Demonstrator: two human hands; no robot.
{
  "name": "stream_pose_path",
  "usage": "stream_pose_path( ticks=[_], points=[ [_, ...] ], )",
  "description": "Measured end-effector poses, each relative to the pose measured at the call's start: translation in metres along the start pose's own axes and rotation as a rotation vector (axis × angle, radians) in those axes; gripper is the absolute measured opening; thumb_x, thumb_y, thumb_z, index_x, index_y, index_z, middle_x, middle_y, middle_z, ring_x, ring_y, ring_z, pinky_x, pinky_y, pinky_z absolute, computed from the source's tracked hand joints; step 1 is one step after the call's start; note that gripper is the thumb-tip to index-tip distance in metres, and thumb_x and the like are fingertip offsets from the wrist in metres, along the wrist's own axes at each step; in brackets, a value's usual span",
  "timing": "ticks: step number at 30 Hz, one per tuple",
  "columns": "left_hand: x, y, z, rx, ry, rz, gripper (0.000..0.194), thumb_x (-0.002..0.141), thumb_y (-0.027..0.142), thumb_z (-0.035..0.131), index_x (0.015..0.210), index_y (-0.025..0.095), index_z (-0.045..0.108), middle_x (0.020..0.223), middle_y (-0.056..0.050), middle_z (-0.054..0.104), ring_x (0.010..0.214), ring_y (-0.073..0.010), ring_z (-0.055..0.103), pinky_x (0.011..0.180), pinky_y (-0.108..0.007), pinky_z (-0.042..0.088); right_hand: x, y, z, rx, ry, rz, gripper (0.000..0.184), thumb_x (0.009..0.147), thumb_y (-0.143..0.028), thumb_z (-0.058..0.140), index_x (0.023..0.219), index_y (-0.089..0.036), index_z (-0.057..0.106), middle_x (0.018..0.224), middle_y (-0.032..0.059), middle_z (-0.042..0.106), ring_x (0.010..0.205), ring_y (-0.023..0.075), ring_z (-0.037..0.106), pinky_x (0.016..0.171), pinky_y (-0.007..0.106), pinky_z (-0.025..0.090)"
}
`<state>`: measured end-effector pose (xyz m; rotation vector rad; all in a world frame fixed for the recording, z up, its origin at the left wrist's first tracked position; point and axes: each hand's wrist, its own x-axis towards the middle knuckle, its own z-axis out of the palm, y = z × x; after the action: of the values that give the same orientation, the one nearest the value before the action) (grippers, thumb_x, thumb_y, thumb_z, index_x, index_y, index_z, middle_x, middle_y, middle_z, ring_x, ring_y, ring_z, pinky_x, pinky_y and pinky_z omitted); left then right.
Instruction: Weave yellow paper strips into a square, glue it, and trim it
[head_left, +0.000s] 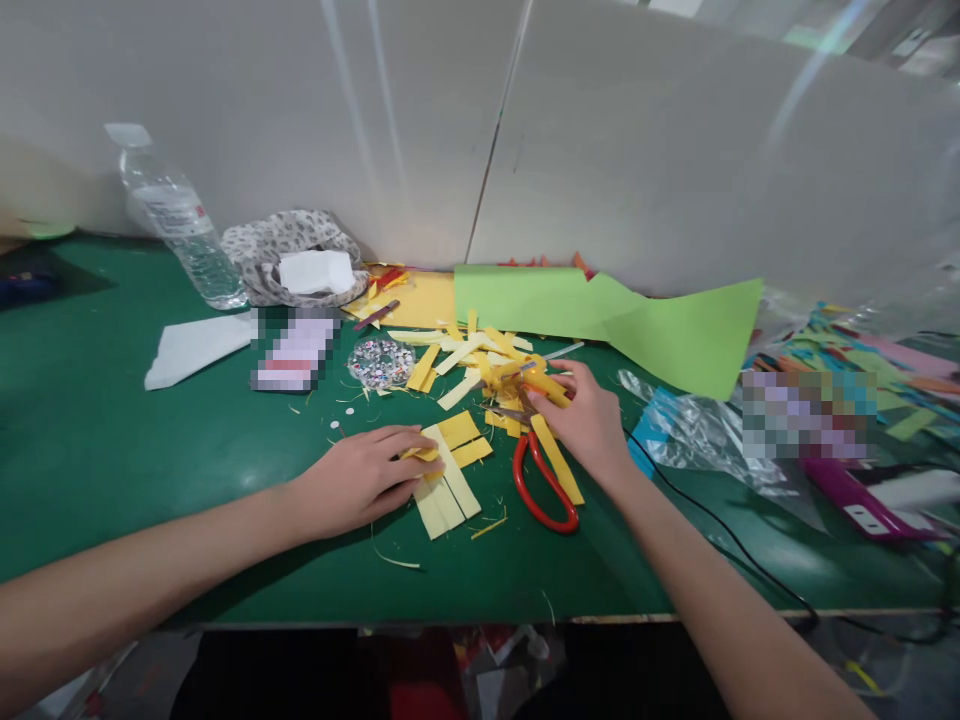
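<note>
My left hand [360, 478] rests on the green table [112, 450], fingers curled and pinching a small yellow paper piece at the top of a woven set of pale and deep yellow strips [450, 480]. My right hand [589, 420] is closed around a bundle of yellow paper strips [536, 385] picked up from a loose pile [465, 355]. Red-handled scissors [544, 490] lie on the table just under my right hand, between both hands.
A large green paper sheet [660, 320] leans at the back wall. A water bottle [180, 225], patterned cloth with a white pad [315, 270], a white paper [199, 345], a sequin disc [381, 362], clear plastic [690, 420], a black cable and coloured scraps at right surround the work.
</note>
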<state>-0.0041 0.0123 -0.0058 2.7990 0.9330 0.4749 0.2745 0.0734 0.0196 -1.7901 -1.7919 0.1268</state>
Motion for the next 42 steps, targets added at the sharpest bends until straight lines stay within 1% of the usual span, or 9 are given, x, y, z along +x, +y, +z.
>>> stream_pose_path(
  ticks=[2,4,8,12,14,22,28,34,42],
  points=[
    [0.0001,-0.0003,-0.0001,0.001,-0.006,0.003,0.029,0.092,0.025,0.039,0.115,0.026,0.057,0.125,-0.003,0.055,0.118,-0.0202,0.047,0.094,-0.036,0.045,0.0015,-0.0007,-0.0033,0.103,0.042,0.019,0.048,0.069,-0.036,0.065,0.112,-0.02,0.052,0.102,0.0111,0.068,0.094,0.028,0.064,0.083,0.044,0.049],
    [0.0004,-0.0005,-0.0004,0.001,-0.012,0.004,0.03,0.092,0.025,0.039,0.116,0.026,0.056,0.125,-0.003,0.054,0.118,-0.02,0.047,0.094,-0.035,0.045,0.0016,-0.0015,-0.0066,0.174,0.028,-0.005,0.05,0.067,-0.037,0.067,0.112,-0.021,0.052,0.102,0.011,0.068,0.095,0.0274,0.064,0.082,0.043,0.05],
    [0.0011,0.0002,-0.0011,-0.002,-0.015,-0.004,0.03,0.092,0.026,0.039,0.117,0.026,0.055,0.125,-0.003,0.055,0.119,-0.0204,0.046,0.094,-0.035,0.045,-0.0016,-0.0033,-0.0087,0.187,-0.066,-0.142,0.053,0.066,-0.034,0.069,0.114,-0.021,0.051,0.1,0.0091,0.07,0.095,0.0267,0.065,0.084,0.044,0.05],
    [0.0015,0.001,-0.0019,-0.005,-0.013,-0.003,0.031,0.092,0.026,0.039,0.118,0.027,0.055,0.124,-0.003,0.055,0.117,-0.0204,0.048,0.093,-0.036,0.046,-0.0045,-0.0057,-0.0049,0.18,-0.174,-0.251,0.048,0.068,-0.029,0.067,0.113,-0.023,0.051,0.099,0.0067,0.07,0.097,0.0261,0.064,0.087,0.043,0.049],
    [0.0015,0.001,-0.0023,-0.006,-0.017,-0.002,0.031,0.091,0.025,0.039,0.119,0.027,0.054,0.123,-0.003,0.055,0.117,-0.0201,0.048,0.093,-0.036,0.046,-0.0052,-0.0066,-0.0026,0.177,-0.196,-0.285,0.046,0.07,-0.026,0.066,0.113,-0.024,0.052,0.1,0.0055,0.069,0.099,0.0259,0.063,0.088,0.043,0.049],
    [0.0012,-0.0001,-0.0017,-0.011,-0.022,0.003,0.032,0.092,0.026,0.038,0.12,0.027,0.053,0.123,-0.003,0.055,0.118,-0.0203,0.047,0.093,-0.037,0.046,-0.0056,-0.0077,0.0,0.105,-0.164,-0.311,0.043,0.071,-0.025,0.065,0.112,-0.024,0.052,0.099,0.0044,0.07,0.099,0.0245,0.064,0.086,0.04,0.05],
    [0.0007,0.0001,-0.001,-0.001,-0.009,0.003,0.032,0.091,0.024,0.039,0.12,0.027,0.053,0.123,-0.003,0.055,0.119,-0.0209,0.046,0.093,-0.038,0.047,-0.0061,-0.0096,-0.0004,0.097,-0.177,-0.323,0.037,0.072,-0.023,0.062,0.108,-0.025,0.053,0.103,0.004,0.069,0.098,0.0248,0.064,0.084,0.04,0.051],
    [0.0005,-0.0002,-0.0009,0.007,-0.024,0.003,0.033,0.091,0.023,0.039,0.121,0.028,0.052,0.125,-0.003,0.054,0.12,-0.0211,0.045,0.094,-0.038,0.046,-0.0058,-0.0073,0.0006,0.091,-0.158,-0.371,0.031,0.075,-0.025,0.061,0.104,-0.024,0.054,0.104,0.0037,0.068,0.097,0.0225,0.064,0.084,0.037,0.051],
    [0.0013,0.0005,-0.0011,-0.008,-0.026,-0.007,0.032,0.091,0.024,0.039,0.121,0.028,0.052,0.124,-0.004,0.055,0.119,-0.0211,0.046,0.092,-0.038,0.047,-0.006,-0.0055,-0.0002,0.057,-0.13,-0.426,0.029,0.076,-0.025,0.062,0.105,-0.022,0.054,0.102,0.0046,0.068,0.095,0.0217,0.065,0.082,0.036,0.051]
  ],
)
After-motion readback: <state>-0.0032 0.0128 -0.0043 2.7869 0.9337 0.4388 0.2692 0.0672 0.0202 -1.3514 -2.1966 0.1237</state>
